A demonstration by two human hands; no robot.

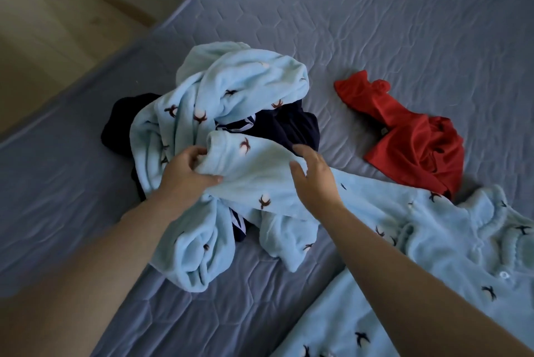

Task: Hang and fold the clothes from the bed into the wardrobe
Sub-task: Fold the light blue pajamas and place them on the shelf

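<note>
While the left hand (187, 167) gripped the cuffed end of a pale blue fleece sleeve (254, 163), thumb curled over the plush fold, the right hand (315, 176) rested on it with fingers loosely bent, holding nothing. That sleeve ran near-right to a buttoned, bird-printed pyjama top (462, 267). More matching fleece (231, 82) lay bunched over a navy garment (291, 125) at centre, with a crumpled red garment (413, 143) to the right, all on the bed (375, 24) with its quilted grey cover.
</note>
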